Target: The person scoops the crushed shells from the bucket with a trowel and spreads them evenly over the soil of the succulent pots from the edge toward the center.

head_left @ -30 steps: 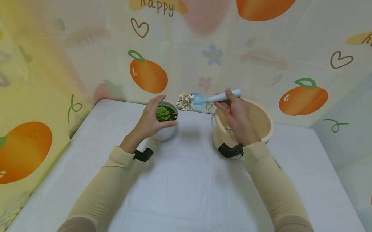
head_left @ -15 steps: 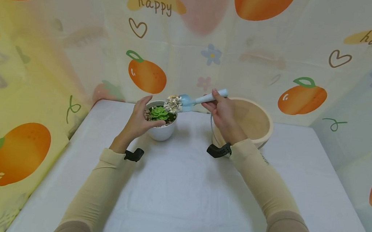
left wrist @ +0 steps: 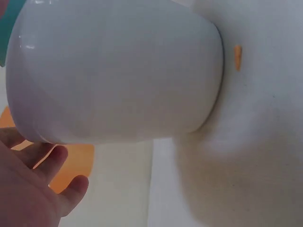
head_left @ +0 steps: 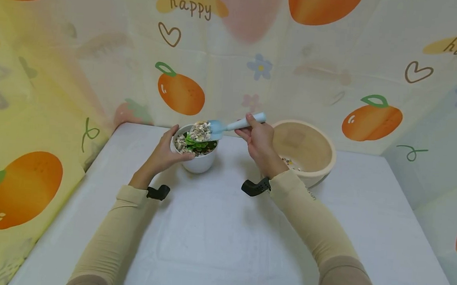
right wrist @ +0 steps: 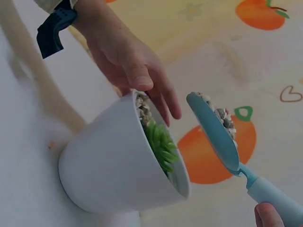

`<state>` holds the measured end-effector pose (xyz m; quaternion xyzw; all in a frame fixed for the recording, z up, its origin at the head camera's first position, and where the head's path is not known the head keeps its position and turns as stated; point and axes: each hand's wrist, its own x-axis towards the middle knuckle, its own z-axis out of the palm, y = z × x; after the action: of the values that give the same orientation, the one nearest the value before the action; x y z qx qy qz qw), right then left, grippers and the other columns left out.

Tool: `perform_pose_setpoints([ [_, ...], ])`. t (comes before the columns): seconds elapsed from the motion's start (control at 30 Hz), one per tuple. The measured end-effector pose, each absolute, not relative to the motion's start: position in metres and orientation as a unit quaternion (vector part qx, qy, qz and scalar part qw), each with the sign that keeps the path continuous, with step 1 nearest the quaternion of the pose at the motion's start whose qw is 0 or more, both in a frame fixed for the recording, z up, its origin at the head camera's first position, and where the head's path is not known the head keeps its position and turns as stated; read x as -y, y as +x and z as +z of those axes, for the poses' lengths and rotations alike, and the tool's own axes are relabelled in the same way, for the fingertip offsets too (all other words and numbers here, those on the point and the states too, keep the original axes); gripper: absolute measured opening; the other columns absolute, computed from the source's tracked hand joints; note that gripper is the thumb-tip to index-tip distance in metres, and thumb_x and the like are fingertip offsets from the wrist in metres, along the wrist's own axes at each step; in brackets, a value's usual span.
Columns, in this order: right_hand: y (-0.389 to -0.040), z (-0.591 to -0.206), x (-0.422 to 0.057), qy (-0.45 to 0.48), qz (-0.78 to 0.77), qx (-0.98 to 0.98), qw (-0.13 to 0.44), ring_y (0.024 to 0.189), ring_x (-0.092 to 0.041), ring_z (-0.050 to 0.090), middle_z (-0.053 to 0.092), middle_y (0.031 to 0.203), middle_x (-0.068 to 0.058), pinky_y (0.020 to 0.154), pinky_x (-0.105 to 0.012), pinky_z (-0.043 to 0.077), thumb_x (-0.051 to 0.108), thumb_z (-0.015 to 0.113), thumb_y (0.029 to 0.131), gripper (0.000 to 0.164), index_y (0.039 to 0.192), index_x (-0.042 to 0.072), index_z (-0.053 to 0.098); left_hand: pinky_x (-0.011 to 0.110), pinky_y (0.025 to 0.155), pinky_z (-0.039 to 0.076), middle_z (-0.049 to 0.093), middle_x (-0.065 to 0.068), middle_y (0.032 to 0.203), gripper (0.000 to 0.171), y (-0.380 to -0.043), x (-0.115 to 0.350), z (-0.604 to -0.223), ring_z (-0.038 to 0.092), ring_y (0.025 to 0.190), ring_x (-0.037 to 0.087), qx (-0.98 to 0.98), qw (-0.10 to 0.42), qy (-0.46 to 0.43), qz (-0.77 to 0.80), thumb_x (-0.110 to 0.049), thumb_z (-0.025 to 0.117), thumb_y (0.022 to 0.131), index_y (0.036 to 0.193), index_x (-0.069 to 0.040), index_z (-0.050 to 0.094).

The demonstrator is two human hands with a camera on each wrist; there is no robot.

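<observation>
In the head view my left hand [head_left: 162, 151] holds a white flowerpot [head_left: 198, 164] by its left rim, thumb at the front and fingers behind. Inside the pot grows a green succulent [right wrist: 162, 146] amid pebbles. My right hand [head_left: 261, 144] grips the handle of a light blue trowel [head_left: 216, 131]. Its blade carries a heap of mixed small pebbles [head_left: 200, 132] and hangs over the pot, overlapping the plant in this view. From the right wrist camera, the loaded blade shows above the pot's opening. The left wrist view shows fingers [left wrist: 52, 163] at the pot's side.
Just right of my right hand stands a wide beige tub [head_left: 327, 166] with some pebbles [head_left: 290, 163] at its bottom. A small orange bit [left wrist: 238, 57] lies on the white tabletop [head_left: 220, 249] near the pot. A fruit-printed cloth [head_left: 225, 79] hangs behind.
My right hand has carried the loaded trowel leftward, from between tub and pot to over the pot. My left hand has shifted left and closed in at the pot's rim.
</observation>
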<state>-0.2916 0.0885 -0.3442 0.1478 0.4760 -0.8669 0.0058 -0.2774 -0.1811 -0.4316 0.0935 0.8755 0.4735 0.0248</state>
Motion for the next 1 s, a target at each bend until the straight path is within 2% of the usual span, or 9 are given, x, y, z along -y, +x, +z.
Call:
perform_pose_setpoints([
  [0.2, -0.293, -0.351, -0.076, 0.143, -0.861, -0.489, 0.007, 0.111, -0.034, 0.065, 0.064, 0.098, -0.017, 0.091, -0.042, 0.054, 0.016, 0.058, 0.098, 0.010, 0.093, 0.008, 0.057, 0.060, 0.119, 0.015, 0.009, 0.014, 0.164, 0.117, -0.283, 0.183, -0.440, 0.011, 0.151, 0.035, -0.868, 0.052, 0.089, 0.485, -0.038, 0.083, 0.075, 0.158, -0.017, 0.003],
  [0.4, -0.297, -0.354, -0.066, 0.140, -0.859, -0.493, 0.007, 0.118, -0.040, 0.059, 0.063, 0.087, -0.009, 0.091, -0.042, 0.054, 0.015, 0.057, 0.098, 0.012, 0.101, 0.004, 0.056, 0.061, 0.119, 0.015, 0.005, 0.013, 0.164, 0.119, -0.287, 0.184, -0.444, 0.009, 0.151, 0.036, -0.866, 0.057, 0.094, 0.488, -0.036, 0.083, 0.075, 0.158, -0.017, 0.001],
  [0.47, -0.298, -0.355, -0.064, 0.143, -0.857, -0.496, 0.003, 0.115, -0.039, 0.061, 0.063, 0.085, -0.009, 0.090, -0.041, 0.055, 0.015, 0.058, 0.098, 0.015, 0.106, 0.002, 0.057, 0.060, 0.119, 0.015, 0.006, 0.014, 0.164, 0.119, -0.288, 0.184, -0.446, 0.010, 0.151, 0.036, -0.866, 0.054, 0.096, 0.488, -0.036, 0.083, 0.074, 0.158, -0.016, 0.002],
  [0.6, -0.301, -0.358, -0.061, 0.152, -0.850, -0.505, -0.003, 0.099, -0.030, 0.070, 0.064, 0.087, -0.009, 0.085, -0.038, 0.057, 0.016, 0.059, 0.097, 0.019, 0.109, 0.001, 0.057, 0.059, 0.119, 0.016, 0.010, 0.014, 0.164, 0.118, -0.291, 0.184, -0.450, 0.012, 0.151, 0.035, -0.865, 0.045, 0.096, 0.490, -0.036, 0.084, 0.074, 0.158, -0.015, 0.004],
  [0.73, -0.303, -0.362, -0.060, 0.158, -0.844, -0.512, -0.003, 0.086, -0.024, 0.071, 0.067, 0.105, -0.021, 0.082, -0.036, 0.059, 0.016, 0.060, 0.097, 0.019, 0.107, 0.001, 0.056, 0.059, 0.119, 0.016, 0.011, 0.014, 0.163, 0.117, -0.290, 0.183, -0.452, 0.013, 0.150, 0.035, -0.865, 0.041, 0.090, 0.493, -0.036, 0.085, 0.073, 0.158, -0.016, 0.006],
  [0.83, -0.303, -0.363, -0.058, 0.162, -0.841, -0.517, -0.002, 0.080, -0.021, 0.071, 0.065, 0.111, -0.024, 0.080, -0.035, 0.059, 0.016, 0.061, 0.097, 0.018, 0.106, 0.001, 0.055, 0.058, 0.119, 0.017, 0.011, 0.014, 0.163, 0.117, -0.286, 0.182, -0.451, 0.014, 0.150, 0.035, -0.865, 0.038, 0.083, 0.493, -0.037, 0.085, 0.073, 0.158, -0.017, 0.007],
  [0.87, -0.304, -0.364, -0.058, 0.163, -0.840, -0.517, -0.003, 0.077, -0.020, 0.070, 0.065, 0.111, -0.025, 0.079, -0.035, 0.059, 0.016, 0.061, 0.096, 0.018, 0.105, 0.001, 0.055, 0.059, 0.119, 0.017, 0.011, 0.015, 0.163, 0.117, -0.285, 0.182, -0.450, 0.014, 0.150, 0.035, -0.866, 0.034, 0.082, 0.492, -0.037, 0.085, 0.073, 0.158, -0.017, 0.007],
  [1.0, -0.306, -0.366, -0.056, 0.166, -0.834, -0.527, -0.007, 0.069, -0.017, 0.069, 0.064, 0.089, -0.014, 0.075, -0.033, 0.060, 0.016, 0.061, 0.096, 0.016, 0.102, 0.003, 0.056, 0.058, 0.119, 0.019, 0.016, 0.016, 0.162, 0.116, -0.281, 0.179, -0.450, 0.017, 0.149, 0.035, -0.871, 0.012, 0.079, 0.484, -0.038, 0.085, 0.072, 0.157, -0.014, 0.010],
])
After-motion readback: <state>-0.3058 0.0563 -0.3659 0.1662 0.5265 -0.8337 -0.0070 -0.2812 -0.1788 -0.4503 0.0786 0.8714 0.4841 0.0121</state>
